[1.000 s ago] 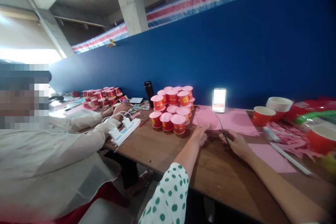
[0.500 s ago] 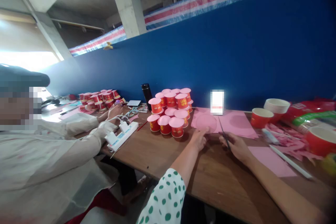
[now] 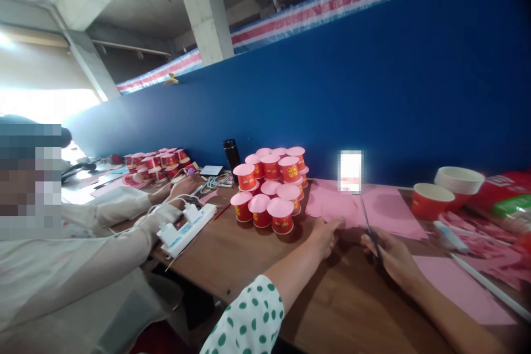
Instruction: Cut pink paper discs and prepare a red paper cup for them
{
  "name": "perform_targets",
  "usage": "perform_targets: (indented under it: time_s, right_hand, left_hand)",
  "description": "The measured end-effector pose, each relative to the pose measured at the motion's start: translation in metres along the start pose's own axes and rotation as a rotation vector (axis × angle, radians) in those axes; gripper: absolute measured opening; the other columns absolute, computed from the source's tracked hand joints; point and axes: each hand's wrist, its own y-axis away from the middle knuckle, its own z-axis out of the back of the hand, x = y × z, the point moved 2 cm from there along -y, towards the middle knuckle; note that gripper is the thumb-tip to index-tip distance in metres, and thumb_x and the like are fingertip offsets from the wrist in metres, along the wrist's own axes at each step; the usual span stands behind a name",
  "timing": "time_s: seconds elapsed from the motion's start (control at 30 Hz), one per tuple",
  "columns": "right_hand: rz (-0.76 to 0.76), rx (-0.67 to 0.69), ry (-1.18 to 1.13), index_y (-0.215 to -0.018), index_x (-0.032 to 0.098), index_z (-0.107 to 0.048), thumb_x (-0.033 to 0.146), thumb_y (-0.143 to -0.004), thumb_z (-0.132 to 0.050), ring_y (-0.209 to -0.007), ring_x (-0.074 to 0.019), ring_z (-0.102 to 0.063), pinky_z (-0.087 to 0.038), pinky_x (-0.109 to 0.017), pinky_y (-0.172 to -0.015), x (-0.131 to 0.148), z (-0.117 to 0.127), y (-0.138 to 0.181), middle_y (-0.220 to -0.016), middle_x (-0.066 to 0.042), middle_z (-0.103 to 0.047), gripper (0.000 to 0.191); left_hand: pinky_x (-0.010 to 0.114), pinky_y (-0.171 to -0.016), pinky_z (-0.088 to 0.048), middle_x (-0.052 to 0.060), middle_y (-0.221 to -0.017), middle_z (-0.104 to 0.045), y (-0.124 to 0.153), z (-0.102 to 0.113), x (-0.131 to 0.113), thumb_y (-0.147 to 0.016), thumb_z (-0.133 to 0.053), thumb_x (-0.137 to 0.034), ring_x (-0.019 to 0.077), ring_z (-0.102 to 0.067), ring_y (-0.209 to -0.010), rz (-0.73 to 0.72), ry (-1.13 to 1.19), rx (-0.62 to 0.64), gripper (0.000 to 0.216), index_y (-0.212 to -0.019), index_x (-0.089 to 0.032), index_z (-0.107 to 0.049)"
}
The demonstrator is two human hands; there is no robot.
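My left hand point(image 3: 326, 237) has its fingers closed on the near edge of a round piece of pink paper point(image 3: 341, 211), above the table's far side. A pair of dark-handled scissors point(image 3: 366, 221) is in my right hand point(image 3: 385, 251), the blades pointing away from me, just right of the round piece. Whether the blades touch any paper I cannot tell. Behind both hands lies a stack of pink paper sheets point(image 3: 385, 210). Left of my left hand stand red paper cups point(image 3: 260, 215) in stacked tiers, topped with pink discs.
To the right are a red cup point(image 3: 431, 204), nested cups point(image 3: 459, 181), pink scraps point(image 3: 493, 257), a glue tube point(image 3: 451, 237) and another pink sheet point(image 3: 460, 290). A power strip point(image 3: 186, 229) and black flask point(image 3: 230, 156) stand left, near a co-worker's arm point(image 3: 124, 243).
The view has shifted a little, so things on the right sit lower and further right. Both hands keep their hold, and the round paper now appears flatter.
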Motion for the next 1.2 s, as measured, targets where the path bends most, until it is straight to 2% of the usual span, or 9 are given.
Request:
perform_targets:
  time_s: [0.17,0.3,0.43,0.6,0.83,0.97,1.07,1.2]
  right_hand:
    - [0.018,0.017,0.056,-0.096,0.016,-0.059,0.049,-0.068,-0.065,-0.047,-0.0125,-0.05,-0.038,-0.022,-0.039,-0.007,0.002,-0.004,-0.056,0.002,-0.056,0.043]
    - [-0.017,-0.015,0.066,-0.103,0.015,-0.06,0.047,-0.063,-0.069,-0.052,-0.0156,-0.054,-0.043,-0.024,-0.043,-0.012,0.003,-0.007,-0.061,-0.001,-0.061,0.052]
    - [-0.078,0.001,0.051,-0.111,0.015,-0.059,0.051,-0.061,-0.069,-0.052,-0.0164,-0.056,-0.044,-0.025,-0.042,-0.011,0.003,-0.007,-0.064,-0.002,-0.064,0.062]
    - [-0.154,-0.012,0.072,-0.109,0.015,-0.058,0.056,-0.06,-0.067,-0.056,-0.0187,-0.059,-0.045,-0.025,-0.044,-0.009,0.004,-0.007,-0.068,-0.005,-0.066,0.065]
    - [-0.213,-0.007,0.063,-0.11,0.015,-0.054,0.062,-0.059,-0.066,-0.061,-0.0197,-0.06,-0.047,-0.025,-0.05,-0.013,0.007,-0.009,-0.072,-0.006,-0.068,0.071]
    - [-0.163,-0.003,0.012,-0.11,0.014,-0.055,0.059,-0.06,-0.068,-0.055,-0.0162,-0.055,-0.043,-0.024,-0.045,-0.014,0.006,-0.008,-0.066,-0.003,-0.063,0.068]
    - [-0.072,0.017,0.014,-0.111,0.015,-0.056,0.053,-0.068,-0.065,-0.051,-0.014,-0.051,-0.04,-0.023,-0.043,-0.01,0.004,-0.007,-0.062,-0.001,-0.059,0.058]
    - [0.045,0.029,0.155,-0.108,0.015,-0.06,0.043,-0.071,-0.066,-0.059,-0.0171,-0.056,-0.046,-0.025,-0.05,-0.002,0.003,-0.006,-0.067,-0.003,-0.062,0.047]
  left_hand:
    - [0.02,-0.051,-0.043,0.0,-0.066,-0.063,-0.009,0.003,0.006,-0.057,-0.077,-0.026,0.0094,-0.057,-0.054,0.01,-0.016,-0.101,0.033,-0.081,-0.016,-0.056]
    - [0.019,-0.048,-0.041,0.0,-0.063,-0.062,-0.008,0.008,0.01,-0.056,-0.077,-0.031,0.0097,-0.056,-0.052,0.03,-0.01,-0.071,0.035,-0.082,-0.017,-0.058]
    - [0.021,-0.051,-0.041,0.002,-0.065,-0.062,0.0,0.003,0.003,-0.056,-0.077,-0.032,0.009,-0.054,-0.052,0.001,0.04,0.048,0.031,-0.075,-0.013,-0.062]
    - [0.02,-0.042,-0.03,-0.002,-0.051,-0.053,0.007,0.002,-0.003,-0.054,-0.077,-0.03,0.0068,-0.044,-0.042,0.065,-0.053,-0.066,0.029,-0.072,-0.014,-0.06]
    - [0.022,-0.048,-0.036,0.0,-0.06,-0.057,0.008,0.002,-0.004,-0.052,-0.079,-0.034,0.0077,-0.046,-0.048,0.06,-0.055,-0.07,0.036,-0.075,-0.014,-0.06]
    - [0.022,-0.048,-0.035,0.0,-0.061,-0.058,0.006,0.004,-0.002,-0.052,-0.079,-0.032,0.0073,-0.045,-0.047,0.061,-0.054,-0.113,0.035,-0.076,-0.014,-0.061]
    - [0.021,-0.046,-0.034,0.0,-0.063,-0.059,0.006,0.003,-0.004,-0.055,-0.078,-0.031,0.0067,-0.046,-0.047,0.011,-0.004,-0.072,0.033,-0.077,-0.013,-0.061]
    - [0.019,-0.049,-0.037,-0.002,-0.061,-0.059,0.004,0.003,-0.004,-0.052,-0.08,-0.029,0.0063,-0.048,-0.049,0.016,0.09,-0.109,0.034,-0.075,-0.015,-0.059]
